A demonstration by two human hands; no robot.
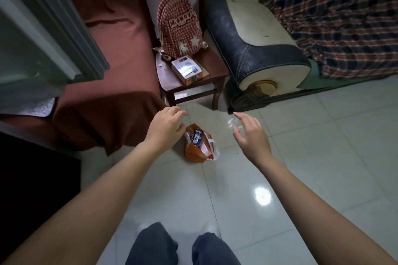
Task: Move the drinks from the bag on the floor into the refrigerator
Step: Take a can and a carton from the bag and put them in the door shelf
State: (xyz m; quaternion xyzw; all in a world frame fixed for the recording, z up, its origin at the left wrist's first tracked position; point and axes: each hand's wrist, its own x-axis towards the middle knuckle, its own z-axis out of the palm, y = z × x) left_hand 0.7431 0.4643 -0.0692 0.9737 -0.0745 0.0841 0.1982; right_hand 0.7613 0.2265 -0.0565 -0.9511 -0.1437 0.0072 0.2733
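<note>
**Both hands raised above an orange bag on a tiled floor**

Head view, looking down. The floor [301,157] is laid with pale, glossy square tiles; a round glare of light [262,196] reflects off it between the forearms. The bag [197,153], orange and white plastic with its mouth open, stands on the tiles in front of the chair. The drinks [197,135] show inside its mouth as blue-and-white cans; their number cannot be told.

The left hand [167,127] hangs just left of the bag's mouth, fingers loosely curled and holding nothing. The right hand [251,135] hangs apart to the right of the bag, fingers spread and relaxed, also empty. Neither hand touches the bag. The person's knees [183,247], in dark trousers, enter at the bottom edge.

Behind the bag, a dark wooden chair [215,75] bears a red checked backpack [178,26] leaning on its backrest and a small white box [187,71] on the seat. To the right, a cream and dark blue sofa [258,54] is partly draped with a plaid blanket [333,17]. To the left, a brown cloth [112,71] covers a large piece of furniture, and a pale grey-green ribbed panel [43,28] fills the upper left corner.
</note>
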